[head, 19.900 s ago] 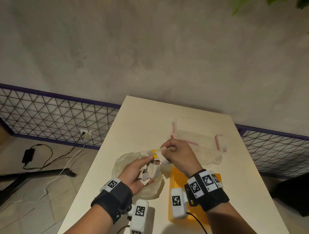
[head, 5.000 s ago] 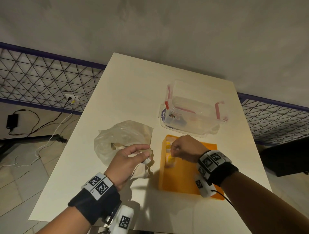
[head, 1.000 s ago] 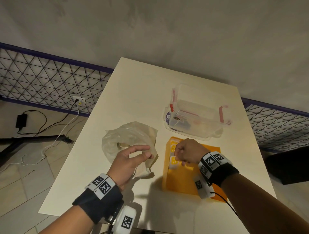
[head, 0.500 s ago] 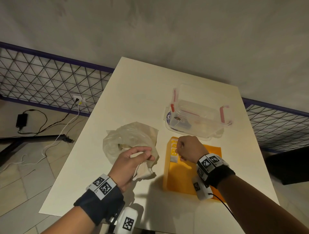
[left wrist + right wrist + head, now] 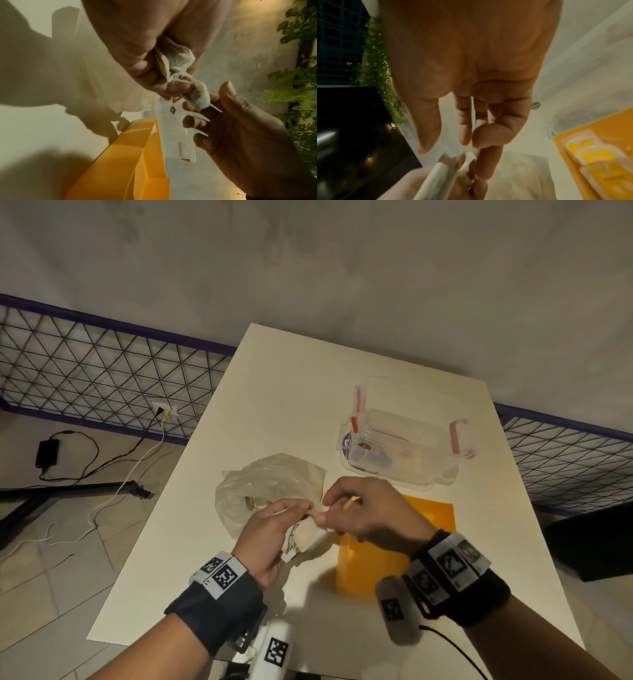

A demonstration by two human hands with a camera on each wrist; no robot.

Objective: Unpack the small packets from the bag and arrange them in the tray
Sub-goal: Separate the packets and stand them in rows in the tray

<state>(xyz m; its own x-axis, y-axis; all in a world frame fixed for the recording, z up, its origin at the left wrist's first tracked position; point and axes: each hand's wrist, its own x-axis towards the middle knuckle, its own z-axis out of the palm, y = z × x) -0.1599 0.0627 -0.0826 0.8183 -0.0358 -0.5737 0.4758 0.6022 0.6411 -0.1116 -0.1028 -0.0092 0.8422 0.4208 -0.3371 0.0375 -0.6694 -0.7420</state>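
My left hand (image 5: 297, 522) is curled round a bunch of small white packets (image 5: 306, 538) just in front of the crumpled clear plastic bag (image 5: 270, 482). In the left wrist view its fingers (image 5: 145, 65) clamp the bunch (image 5: 175, 60). My right hand (image 5: 323, 510) reaches across from the right and pinches one packet (image 5: 197, 98) of that bunch between thumb and forefinger. The orange tray (image 5: 430, 517) lies on the table under my right wrist. Several yellow-and-white packets (image 5: 590, 155) lie in a row at its left end.
A clear plastic box (image 5: 406, 440) with red clips stands behind the tray and holds a few items. The white table (image 5: 284, 392) ends close to my wrists at the front. A wire-mesh fence (image 5: 85, 364) and cables (image 5: 102, 460) lie off its left side.
My right hand left the tray and moved left to my left hand, where it now pinches a packet. My left hand stays by the bag with the bunch.
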